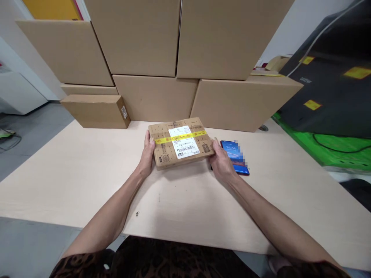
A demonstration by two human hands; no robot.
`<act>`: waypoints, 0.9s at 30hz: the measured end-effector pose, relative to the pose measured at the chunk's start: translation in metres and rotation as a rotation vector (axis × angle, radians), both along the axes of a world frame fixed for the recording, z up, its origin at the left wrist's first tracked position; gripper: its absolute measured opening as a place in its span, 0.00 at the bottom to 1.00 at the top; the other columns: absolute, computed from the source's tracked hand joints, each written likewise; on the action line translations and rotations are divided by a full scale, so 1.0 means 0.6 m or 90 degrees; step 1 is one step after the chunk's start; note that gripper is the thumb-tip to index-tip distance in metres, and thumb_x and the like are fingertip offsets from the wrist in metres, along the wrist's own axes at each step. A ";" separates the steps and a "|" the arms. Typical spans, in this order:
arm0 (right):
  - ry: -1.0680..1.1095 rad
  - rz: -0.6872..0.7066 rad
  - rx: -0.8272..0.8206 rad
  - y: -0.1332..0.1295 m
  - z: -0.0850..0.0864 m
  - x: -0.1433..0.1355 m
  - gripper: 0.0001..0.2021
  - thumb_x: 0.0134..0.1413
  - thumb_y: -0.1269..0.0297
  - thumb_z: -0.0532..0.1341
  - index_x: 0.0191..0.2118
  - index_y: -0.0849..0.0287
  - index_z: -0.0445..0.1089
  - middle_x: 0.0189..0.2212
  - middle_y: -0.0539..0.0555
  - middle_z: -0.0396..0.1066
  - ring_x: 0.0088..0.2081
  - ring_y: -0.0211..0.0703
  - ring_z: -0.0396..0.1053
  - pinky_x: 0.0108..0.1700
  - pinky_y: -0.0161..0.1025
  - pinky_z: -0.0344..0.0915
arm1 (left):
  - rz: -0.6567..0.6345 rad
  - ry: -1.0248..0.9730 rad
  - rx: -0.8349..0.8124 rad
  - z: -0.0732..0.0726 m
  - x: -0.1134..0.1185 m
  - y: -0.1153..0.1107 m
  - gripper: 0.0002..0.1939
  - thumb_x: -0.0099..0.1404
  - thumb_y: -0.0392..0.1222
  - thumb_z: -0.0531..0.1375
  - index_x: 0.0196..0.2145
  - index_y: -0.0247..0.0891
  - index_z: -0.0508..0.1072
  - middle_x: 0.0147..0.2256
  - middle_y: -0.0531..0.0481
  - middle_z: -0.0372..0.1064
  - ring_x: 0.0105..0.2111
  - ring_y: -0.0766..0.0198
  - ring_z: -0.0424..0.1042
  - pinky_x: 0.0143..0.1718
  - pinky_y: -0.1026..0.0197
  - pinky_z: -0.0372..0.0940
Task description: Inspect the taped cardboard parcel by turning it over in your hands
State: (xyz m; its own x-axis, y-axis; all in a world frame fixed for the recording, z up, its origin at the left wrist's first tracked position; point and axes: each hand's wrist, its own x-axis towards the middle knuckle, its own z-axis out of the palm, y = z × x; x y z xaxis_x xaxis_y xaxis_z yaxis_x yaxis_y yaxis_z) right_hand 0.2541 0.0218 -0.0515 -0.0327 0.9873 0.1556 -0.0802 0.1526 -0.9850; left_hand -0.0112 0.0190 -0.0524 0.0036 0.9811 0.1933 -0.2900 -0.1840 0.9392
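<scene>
Between my two hands is a flat cardboard parcel (159, 154), with a white shipping label (185, 143) on top and yellow tape (199, 134) running across it. My left hand (147, 154) grips its left edge, thumb on the upper side. On the opposite edge my right hand (222, 160) holds the near right corner, its fingers partly hidden. The parcel is slightly turned, and a shadow falls on the table below its near edge. Just right of my right hand lies a smartphone (230, 148) with a lit screen, partly covered by that hand.
Large cardboard boxes (156, 96) are stacked along the back of the pale table (87, 173). A smaller long box (95, 112) stands at the back left. To the right are a dark covered object (327, 77) and a green surface (333, 150) with a black cable.
</scene>
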 end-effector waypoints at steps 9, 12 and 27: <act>0.011 0.061 0.016 0.011 0.024 0.004 0.34 0.63 0.38 0.61 0.69 0.48 0.67 0.60 0.59 0.81 0.63 0.62 0.78 0.57 0.59 0.80 | 0.041 0.031 0.059 0.032 -0.004 -0.032 0.58 0.61 0.64 0.72 0.78 0.63 0.44 0.79 0.46 0.49 0.74 0.34 0.61 0.70 0.34 0.66; 0.057 0.117 -0.072 0.003 0.019 0.005 0.34 0.58 0.42 0.66 0.66 0.52 0.68 0.55 0.62 0.84 0.55 0.66 0.83 0.51 0.61 0.83 | 0.055 0.053 0.056 0.026 -0.007 -0.034 0.60 0.58 0.66 0.73 0.77 0.59 0.43 0.79 0.42 0.46 0.74 0.33 0.60 0.71 0.34 0.65; 0.128 0.158 -0.104 -0.019 0.048 0.011 0.44 0.43 0.53 0.78 0.68 0.45 0.67 0.59 0.60 0.82 0.55 0.71 0.83 0.51 0.68 0.83 | -0.030 0.006 -0.024 0.055 -0.009 -0.047 0.50 0.57 0.60 0.74 0.70 0.48 0.58 0.63 0.39 0.73 0.62 0.37 0.75 0.59 0.37 0.74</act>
